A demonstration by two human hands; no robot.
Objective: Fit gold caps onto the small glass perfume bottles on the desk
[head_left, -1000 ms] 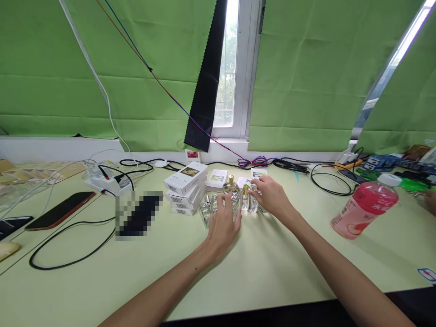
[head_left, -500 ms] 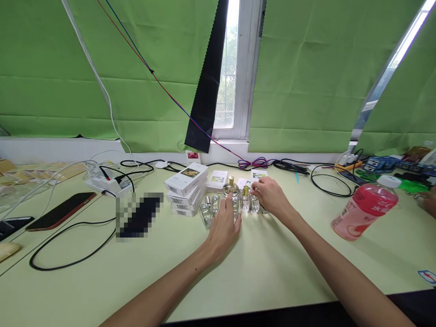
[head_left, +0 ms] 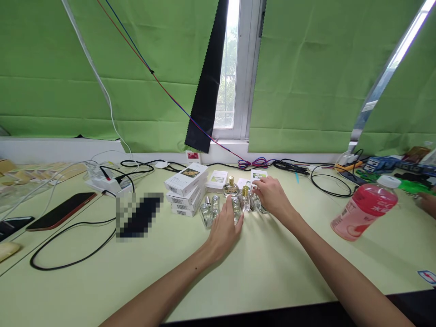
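Note:
Several small clear glass perfume bottles stand close together in the middle of the table. My left hand (head_left: pixel 223 229) reaches in from the front, fingers and thumb closed around the lower part of a clear perfume bottle (head_left: pixel 236 204). To its right, my right hand (head_left: pixel 272 195) has its bent fingers on another clear bottle (head_left: pixel 259 204), partly hidden by them. Between the hands is a bottle with a gold cap (head_left: pixel 245 197). Behind the left fingertips stands a rounder gold-capped bottle (head_left: pixel 231 187). Two slim bottles (head_left: pixel 206 213) are left of my left hand.
White boxes (head_left: pixel 185 188) are stacked left of the bottles, with smaller white boxes (head_left: pixel 218 179) behind. A pink drink bottle (head_left: pixel 366 209) stands at right. Phones (head_left: pixel 63 211), a power strip (head_left: pixel 105 181) and cables lie at left. Another person's hand (head_left: pixel 427 202) shows at the right edge.
My left fingers have shifted slightly right and down, uncovering more of the bottles. My right fingers have moved slightly right, and the bottles beside them sit a little differently.

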